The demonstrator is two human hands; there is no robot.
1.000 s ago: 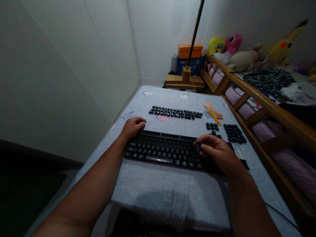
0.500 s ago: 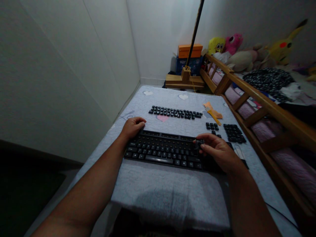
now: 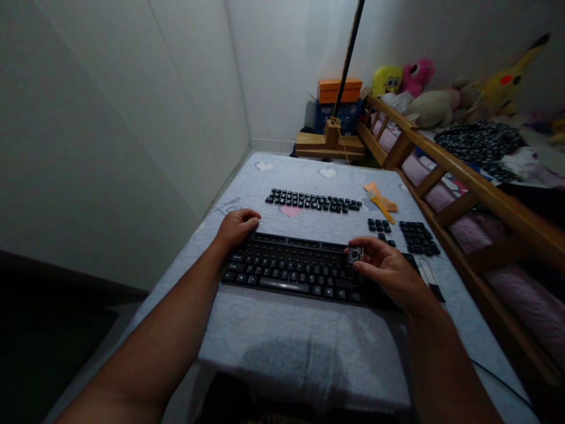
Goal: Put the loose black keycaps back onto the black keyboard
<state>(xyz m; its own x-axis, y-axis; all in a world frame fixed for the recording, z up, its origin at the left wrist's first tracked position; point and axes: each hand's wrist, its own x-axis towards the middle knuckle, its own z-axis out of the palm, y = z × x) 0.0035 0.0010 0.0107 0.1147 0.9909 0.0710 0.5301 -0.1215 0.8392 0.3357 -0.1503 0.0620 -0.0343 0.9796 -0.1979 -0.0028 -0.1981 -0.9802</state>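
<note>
A black keyboard [image 3: 289,268] lies across the covered table. Its front rows carry keycaps, while rows toward the back show bare key seats. My left hand [image 3: 238,228] rests at its back left corner, fingers curled and thumb against them; anything inside is hidden. Above the right part, my right hand [image 3: 384,262] pinches one square black keycap [image 3: 355,253] between thumb and fingers, its hollow underside toward me. Removed keycaps [image 3: 313,202] lie in rows behind the keyboard. More keycaps [image 3: 417,237] sit in groups at the right.
A yellow-handled brush [image 3: 382,208] lies on an orange cloth [image 3: 388,203] at the back right. Beside my right wrist is a clear and black object [image 3: 428,274]. A wooden bed rail [image 3: 468,182] runs along the right; a cable [image 3: 503,386] trails at front right.
My right hand has turned the keycap so that its underside shows more fully, and lifted it slightly. My left hand is nearly still.
</note>
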